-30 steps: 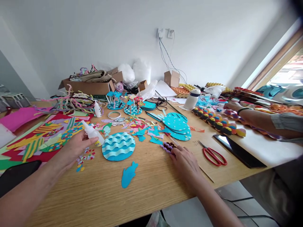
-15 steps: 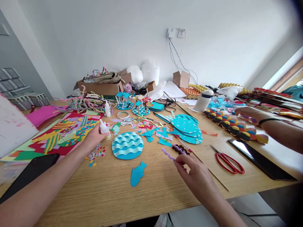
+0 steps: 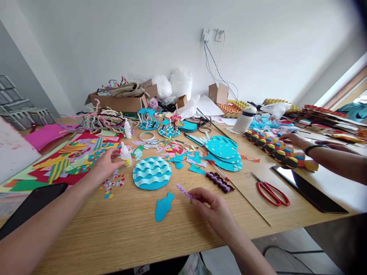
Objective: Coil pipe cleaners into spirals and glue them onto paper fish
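Pinched in my right hand (image 3: 208, 206) is a curly purple pipe cleaner (image 3: 182, 190), held just above the table. My left hand (image 3: 106, 165) has its fingers apart beside a white glue bottle (image 3: 125, 156) that stands upright; a small gap shows between them. Between my hands lies a blue oval (image 3: 151, 173) with pale wavy strips across it. A blue paper fish (image 3: 164, 207) rests in front of it. Brown and purple twisted pipe cleaners (image 3: 219, 181) lie beyond my right hand.
Red-handled scissors (image 3: 271, 191), a thin wooden stick (image 3: 243, 196) and a black tablet (image 3: 306, 189) are on the right. Stacked blue ovals (image 3: 223, 151) lie behind. A co-worker's hand (image 3: 295, 140) touches a painted egg-carton strip (image 3: 275, 149). A black phone (image 3: 34, 202) lies left.
My left hand has let go of the glue bottle, which now stands on the table. My right hand has moved left with the purple pipe cleaner, away from the brown and purple ones.
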### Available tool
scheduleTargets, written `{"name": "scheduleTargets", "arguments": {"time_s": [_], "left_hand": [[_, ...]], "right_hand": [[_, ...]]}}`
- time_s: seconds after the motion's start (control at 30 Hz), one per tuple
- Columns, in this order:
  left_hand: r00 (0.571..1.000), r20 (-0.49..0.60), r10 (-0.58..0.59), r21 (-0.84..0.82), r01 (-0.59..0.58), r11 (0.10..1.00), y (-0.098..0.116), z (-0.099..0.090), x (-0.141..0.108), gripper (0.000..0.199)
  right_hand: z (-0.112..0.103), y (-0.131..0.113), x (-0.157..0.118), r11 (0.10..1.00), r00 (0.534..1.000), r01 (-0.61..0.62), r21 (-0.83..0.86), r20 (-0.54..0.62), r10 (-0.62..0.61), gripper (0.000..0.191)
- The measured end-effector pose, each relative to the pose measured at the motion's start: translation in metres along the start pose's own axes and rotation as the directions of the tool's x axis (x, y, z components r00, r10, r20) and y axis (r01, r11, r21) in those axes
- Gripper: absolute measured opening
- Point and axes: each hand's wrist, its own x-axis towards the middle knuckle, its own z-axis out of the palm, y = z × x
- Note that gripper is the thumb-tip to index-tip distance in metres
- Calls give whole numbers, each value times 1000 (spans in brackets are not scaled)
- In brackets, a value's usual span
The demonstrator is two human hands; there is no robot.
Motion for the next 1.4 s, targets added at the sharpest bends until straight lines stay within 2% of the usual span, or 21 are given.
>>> {"name": "scheduleTargets", "arguments": {"time_s": [0.1, 0.13, 0.17, 0.23, 0.3, 0.33, 0.4, 0.47, 0.57, 0.7, 0.83, 1.2, 1.4], "left_hand": [[998, -6, 67, 35, -67, 997, 17, -15, -33, 22], [986, 71, 153, 45, -156, 987, 24, -16, -47, 18], [950, 148, 274, 37, -282, 959, 32, -15, -61, 16], [814, 275, 511, -26, -525, 851, 45, -6, -84, 17], [673, 289, 681, -72, -694, 716, 53, 8, -99, 21], [617, 299, 727, -80, -744, 664, 55, 15, -104, 22], [541, 322, 777, -83, -801, 593, 53, 27, -107, 23], [498, 370, 784, -88, -822, 563, 47, 35, -108, 23], [472, 448, 760, -106, -816, 569, 39, 40, -109, 27], [479, 501, 721, -136, -779, 613, 35, 42, -112, 32], [468, 529, 708, -147, -771, 620, 33, 45, -113, 34], [422, 518, 744, -147, -813, 563, 30, 47, -111, 43], [394, 511, 764, -110, -852, 512, 31, 49, -113, 39]], "right_hand": [[-1, 0, -4, 997, 998, 67, -26, -14, -67, 18], [0, -1, -5, 993, 995, 100, -57, -13, -100, 19], [1, -2, -7, 987, 991, 134, -91, -9, -136, 19], [4, -5, -11, 969, 982, 190, -155, 16, -190, 20], [10, -8, -15, 955, 974, 226, -191, 43, -222, 21], [13, -9, -17, 950, 972, 236, -202, 53, -230, 21], [19, -8, -20, 939, 968, 252, -234, 65, -243, 22], [23, -6, -22, 922, 964, 264, -282, 64, -256, 22], [25, -3, -21, 896, 961, 276, -348, 68, -269, 21], [27, -3, -18, 874, 958, 286, -392, 85, -275, 22], [29, -2, -18, 857, 952, 301, -418, 83, -294, 22], [31, 3, -19, 830, 944, 322, -455, 90, -317, 21], [32, 2, -20, 827, 946, 318, -463, 96, -310, 20]]}}
